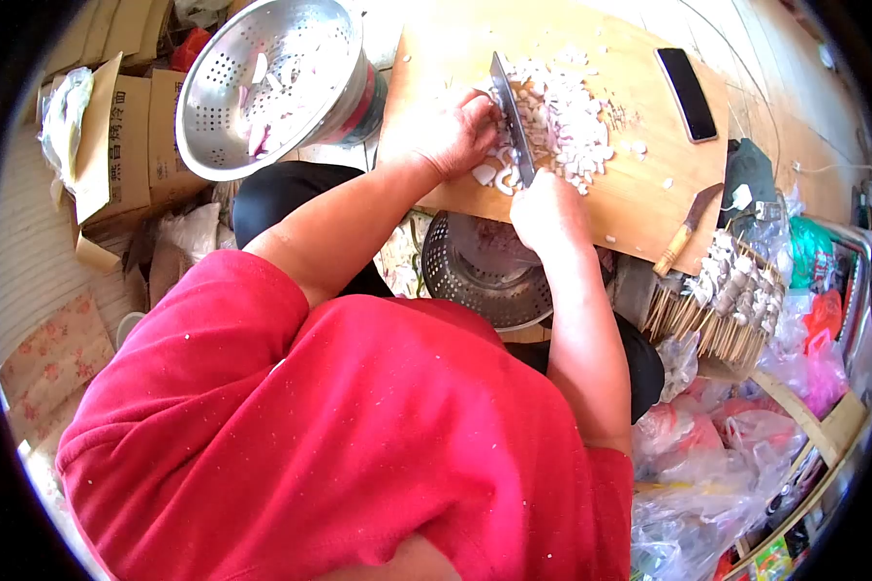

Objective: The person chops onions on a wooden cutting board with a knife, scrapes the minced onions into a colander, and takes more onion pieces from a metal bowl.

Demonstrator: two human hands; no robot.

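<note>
My right hand (pixel 554 215) is closed round the handle of a kitchen knife (pixel 514 121), whose broad dark blade stands on edge over the wooden cutting board (pixel 436 58). Just left of the blade, my left hand (pixel 463 131) has its fingers curled down on pieces of onion, partly hidden beneath them. Chopped white and purplish onion (pixel 570 121) is heaped to the right of the blade, with loose bits scattered around. A few larger onion slices (pixel 499 177) lie between my two hands.
A steel colander (pixel 196 126) with onion pieces stands left of the board; another colander (pixel 446 276) sits below it. A phone (pixel 686 95) and a wooden-handled knife (pixel 688 228) lie on the board's right side. Skewers (pixel 722 310) and plastic bags (pixel 717 474) are at right, cardboard boxes (pixel 126 136) at left.
</note>
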